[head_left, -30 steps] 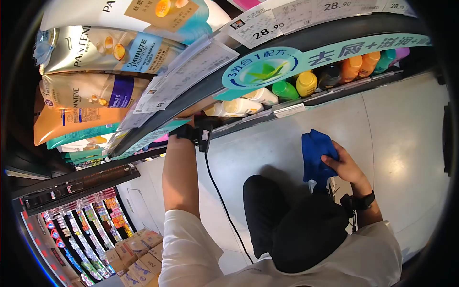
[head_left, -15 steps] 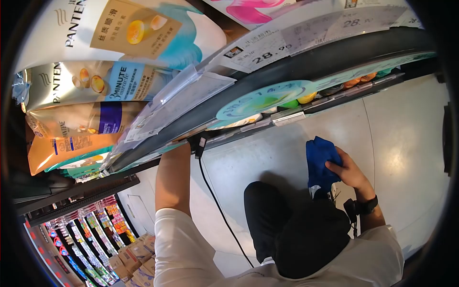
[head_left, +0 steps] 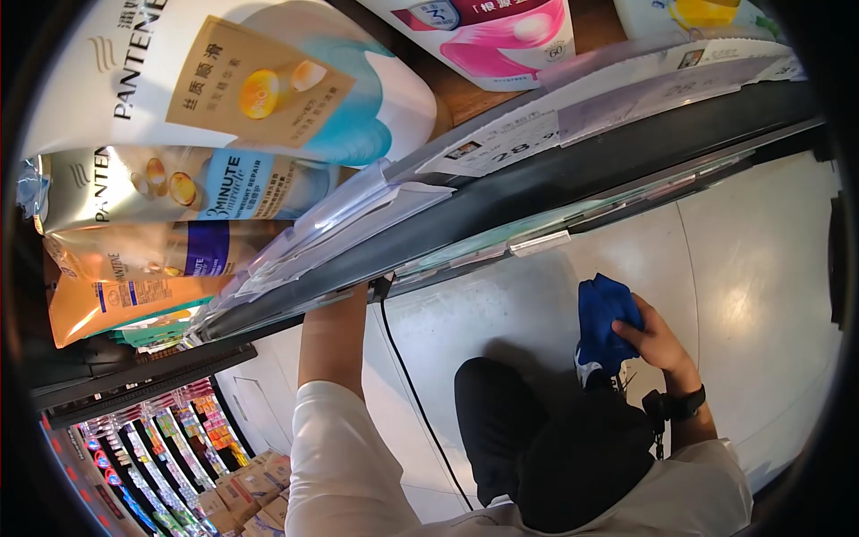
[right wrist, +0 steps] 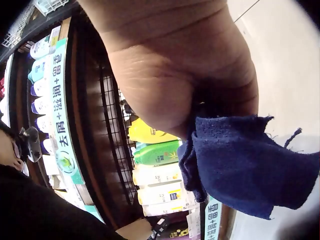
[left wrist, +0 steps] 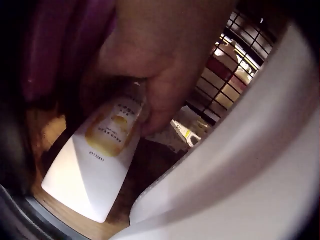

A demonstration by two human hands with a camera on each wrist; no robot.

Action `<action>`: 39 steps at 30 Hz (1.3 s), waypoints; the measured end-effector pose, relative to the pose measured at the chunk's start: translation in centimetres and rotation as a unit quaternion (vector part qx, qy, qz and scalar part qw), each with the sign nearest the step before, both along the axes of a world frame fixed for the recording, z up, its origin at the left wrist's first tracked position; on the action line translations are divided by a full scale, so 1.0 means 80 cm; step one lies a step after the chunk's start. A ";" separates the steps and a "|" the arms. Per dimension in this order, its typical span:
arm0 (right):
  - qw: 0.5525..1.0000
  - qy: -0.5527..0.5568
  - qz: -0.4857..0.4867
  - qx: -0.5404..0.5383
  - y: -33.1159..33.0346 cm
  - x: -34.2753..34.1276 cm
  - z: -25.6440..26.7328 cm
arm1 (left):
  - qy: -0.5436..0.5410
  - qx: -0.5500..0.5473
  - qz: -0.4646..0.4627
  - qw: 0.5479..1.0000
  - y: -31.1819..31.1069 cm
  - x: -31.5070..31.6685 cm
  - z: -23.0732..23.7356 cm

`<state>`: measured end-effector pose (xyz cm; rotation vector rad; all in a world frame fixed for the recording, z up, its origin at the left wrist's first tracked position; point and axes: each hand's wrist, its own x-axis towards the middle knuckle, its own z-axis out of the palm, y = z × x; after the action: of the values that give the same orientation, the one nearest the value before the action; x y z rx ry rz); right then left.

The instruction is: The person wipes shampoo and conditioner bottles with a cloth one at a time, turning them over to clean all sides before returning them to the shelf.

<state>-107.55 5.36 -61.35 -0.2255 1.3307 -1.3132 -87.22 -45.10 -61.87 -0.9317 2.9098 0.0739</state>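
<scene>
In the left wrist view, my left hand [left wrist: 155,60] grips a white bottle [left wrist: 95,170] with a yellow printed label, fingers and thumb around its narrower upper end. The bottle leans over a wooden shelf board [left wrist: 80,227]. In the head view, this forearm [head_left: 333,345] reaches in under the shelf edge, which hides the hand. Low over the floor, my right hand [head_left: 660,338] holds a folded dark blue cloth [head_left: 607,313], thumb on top. The cloth [right wrist: 255,170] hangs from that hand, frayed at its edges, in the right wrist view.
Pantene packs [head_left: 134,183] fill the upper shelf at left. Price labels line the dark shelf edge [head_left: 501,210]. A white curved surface [left wrist: 235,160] and a wire grid [left wrist: 227,65] flank the left hand. Green [right wrist: 157,152] and yellow bottles [right wrist: 150,132] stand on the lower shelf.
My left hand has gone deeper under the shelf, so its wrist strap has dropped from sight. The head view has shifted closer over the upper shelf. The right hand keeps the cloth.
</scene>
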 end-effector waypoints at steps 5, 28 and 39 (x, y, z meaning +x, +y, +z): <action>0.999 0.021 -0.006 -0.024 0.005 0.003 -0.003 | -0.004 0.013 -0.002 1.000 -0.007 -0.020 0.001; 0.998 0.054 -0.035 -0.012 0.028 0.006 0.016 | 0.047 0.089 -0.053 0.993 0.011 -0.063 0.016; 0.998 0.034 -0.038 -0.037 0.018 0.024 0.020 | 0.037 0.113 -0.044 0.992 0.000 -0.072 0.030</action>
<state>-105.60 6.80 -59.72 -0.2747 1.3610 -1.4317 -93.00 -45.07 -59.43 -0.7774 2.9246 0.4314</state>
